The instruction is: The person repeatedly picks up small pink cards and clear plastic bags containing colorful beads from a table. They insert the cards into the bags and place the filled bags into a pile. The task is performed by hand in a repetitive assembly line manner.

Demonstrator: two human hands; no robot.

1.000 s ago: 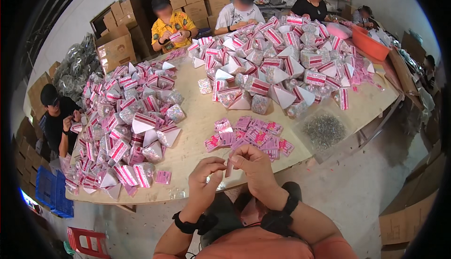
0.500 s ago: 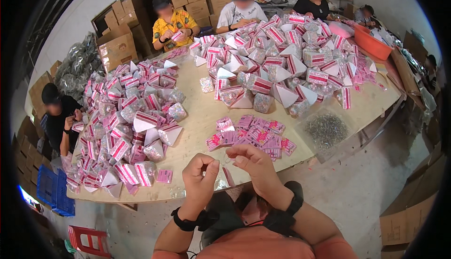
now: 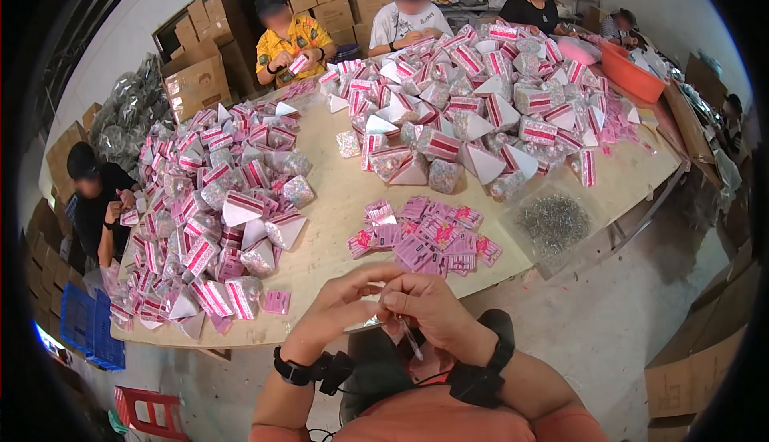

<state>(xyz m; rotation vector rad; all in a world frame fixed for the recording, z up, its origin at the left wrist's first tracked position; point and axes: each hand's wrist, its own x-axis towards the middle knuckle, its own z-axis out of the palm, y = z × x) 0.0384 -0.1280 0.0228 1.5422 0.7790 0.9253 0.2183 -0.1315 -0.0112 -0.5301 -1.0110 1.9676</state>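
Head view: the left hand (image 3: pixel 340 306) and right hand (image 3: pixel 428 306) meet just over the near edge of the worktop (image 3: pixel 336 201), fingers pinched together on a small clear packet (image 3: pixel 408 336) hanging between them. Loose pink cards (image 3: pixel 424 238) lie just beyond, beside a bag of small metal pieces (image 3: pixel 553 222)

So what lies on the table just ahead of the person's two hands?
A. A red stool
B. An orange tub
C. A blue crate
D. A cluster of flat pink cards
D: flat pink cards lie spread on the table just beyond the left hand and right hand.
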